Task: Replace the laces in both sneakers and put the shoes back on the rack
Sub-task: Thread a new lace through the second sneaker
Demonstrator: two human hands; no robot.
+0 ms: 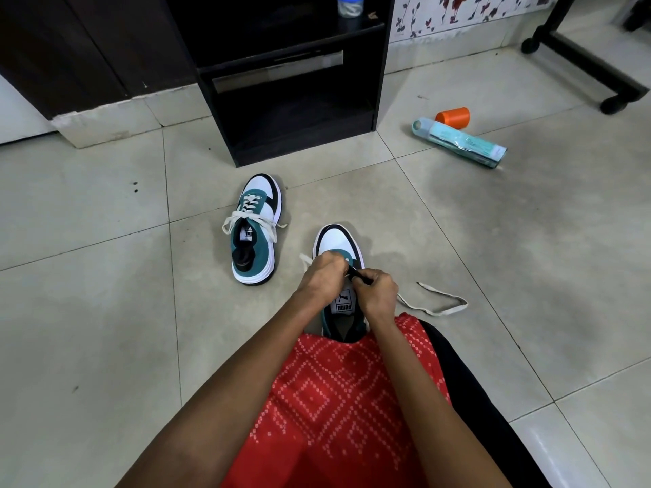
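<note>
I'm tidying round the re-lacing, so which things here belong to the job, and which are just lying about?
Job: near sneaker; black lace held by left hand and right hand; far sneaker; loose cream lace; black rack.
Lying about: orange cap; teal can; chair base.

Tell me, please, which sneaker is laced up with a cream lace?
The sneaker by the rack, untouched; the left hand and right hand cover the other sneaker.

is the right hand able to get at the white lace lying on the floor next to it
Probably yes, once it lets go: the right hand pinches the black lace at the sneaker, but the white lace lies on bare floor just to its right, with nothing between.
</note>
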